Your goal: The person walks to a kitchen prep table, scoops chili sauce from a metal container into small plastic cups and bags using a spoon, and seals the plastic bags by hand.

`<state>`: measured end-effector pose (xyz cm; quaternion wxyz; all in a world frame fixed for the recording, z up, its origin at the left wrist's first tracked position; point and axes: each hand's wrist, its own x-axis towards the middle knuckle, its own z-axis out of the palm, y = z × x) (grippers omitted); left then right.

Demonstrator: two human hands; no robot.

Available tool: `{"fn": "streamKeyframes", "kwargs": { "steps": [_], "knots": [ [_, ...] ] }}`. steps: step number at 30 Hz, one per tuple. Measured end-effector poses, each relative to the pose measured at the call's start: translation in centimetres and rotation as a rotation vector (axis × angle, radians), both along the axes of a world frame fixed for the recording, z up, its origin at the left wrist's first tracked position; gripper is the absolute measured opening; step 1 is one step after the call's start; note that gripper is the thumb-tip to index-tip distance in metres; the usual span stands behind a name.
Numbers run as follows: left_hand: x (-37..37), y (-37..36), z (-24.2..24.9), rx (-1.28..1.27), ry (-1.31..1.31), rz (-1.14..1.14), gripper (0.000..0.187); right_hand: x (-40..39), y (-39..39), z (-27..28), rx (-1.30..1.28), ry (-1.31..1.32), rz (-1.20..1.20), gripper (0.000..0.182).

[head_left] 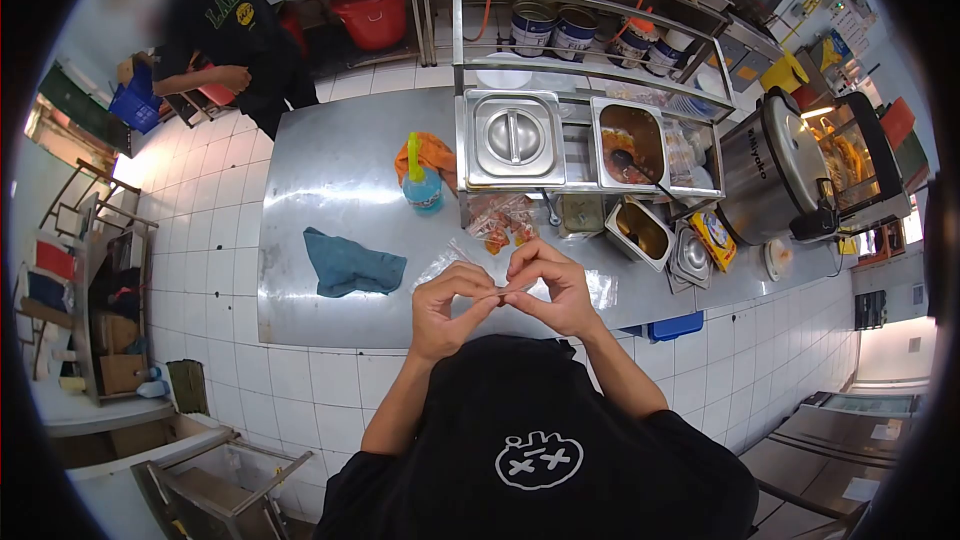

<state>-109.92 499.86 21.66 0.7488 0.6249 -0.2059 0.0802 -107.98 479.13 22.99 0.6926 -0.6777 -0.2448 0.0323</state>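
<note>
My left hand [447,308] and my right hand [555,290] meet in front of my chest, above the near edge of the steel table [330,200]. Thumbs and fingertips of both are pinched together on something thin and small that I cannot make out. Just beyond them lie small clear plastic bags [497,224] with orange-red food inside. Clear plastic film [440,262] shows beside my left hand. A folded blue-green cloth [350,263] lies further left.
A spray bottle [422,192] with an orange cloth [434,152] stands behind. The steel rack holds a lidded pan [514,135] and a sauce pan with ladle [628,145]. A large Miyako cooker [765,175] is at right. Another person [225,30] stands far left.
</note>
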Motion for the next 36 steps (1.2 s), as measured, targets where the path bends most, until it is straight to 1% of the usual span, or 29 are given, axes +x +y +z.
{"fn": "streamKeyframes", "kwargs": {
  "steps": [4,7,10,13,16,17,19,20,22,23,24,26,27,28,30,32,33,34,35,36],
  "knots": [
    [0.0,0.6,-0.1,0.052,0.037,-0.033,0.007,0.1,-0.6,-0.1,-0.020,0.064,0.061,0.010],
    [0.0,0.3,-1.0,0.079,0.046,-0.034,0.007,0.4,-1.0,-2.1,0.061,0.131,0.092,0.010],
    [-0.1,0.1,-3.3,0.124,0.101,-0.037,0.014,0.6,-1.3,-4.2,0.125,0.218,0.111,0.008],
    [0.1,-0.4,-4.4,0.234,0.285,0.026,0.023,1.5,-2.4,-7.5,0.040,0.284,0.093,0.006],
    [0.0,1.5,-7.3,0.518,0.414,0.068,0.049,2.9,-3.6,-12.4,-0.076,0.395,0.001,0.006],
    [0.5,2.9,-9.3,0.588,0.414,0.108,0.054,3.2,-4.0,-14.4,-0.093,0.415,-0.034,0.007],
    [1.4,6.8,-14.1,0.734,0.430,0.219,0.063,4.0,-4.7,-15.2,-0.145,0.554,-0.030,0.008],
    [1.7,8.5,-15.4,0.849,0.422,0.419,0.062,4.6,-4.7,-15.6,-0.171,0.625,-0.014,0.009],
    [2.2,11.7,-17.6,1.075,0.402,0.815,0.061,6.0,-4.9,-16.6,-0.125,0.597,0.068,0.011],
    [2.1,13.0,-18.9,1.196,0.473,0.906,0.058,6.9,-5.0,-16.9,-0.273,0.480,-0.034,0.030],
    [2.3,13.7,-20.0,1.312,0.540,0.987,0.055,7.6,-4.5,-17.4,-0.367,0.423,-0.138,0.037],
    [2.6,15.1,-21.9,1.419,0.521,1.033,0.050,8.9,-4.6,-18.0,-0.557,0.297,-0.380,0.051],
    [2.4,16.3,-22.6,1.412,0.438,1.001,0.047,9.2,-4.7,-17.9,-0.733,0.343,-0.415,0.066],
    [2.5,17.6,-23.0,1.401,0.352,0.965,0.044,8.6,-4.5,-17.8,-0.878,0.302,-0.427,0.066],
    [2.7,20.2,-23.0,1.191,0.348,0.901,0.034,6.9,-3.8,-17.3,-1.172,0.221,-0.444,0.067],
    [2.1,21.2,-21.7,0.905,0.276,0.966,0.027,6.1,-3.2,-15.5,-1.063,0.413,-0.030,0.058],
    [1.7,20.8,-19.6,0.662,0.372,0.846,0.027,5.2,-2.7,-15.4,-0.893,0.410,0.073,0.062],
    [0.6,20.4,-16.3,0.425,0.467,0.717,0.027,4.3,-2.1,-15.5,-0.721,0.406,0.178,0.066],
    [-0.6,19.9,-13.0,0.193,0.561,0.585,0.027,3.6,-1.0,-14.4,-0.609,0.467,0.213,0.070],
    [-1.9,18.8,-9.8,0.112,0.559,0.470,0.027,2.4,0.4,-12.3,-0.491,0.532,0.251,0.073]
  ]
}}
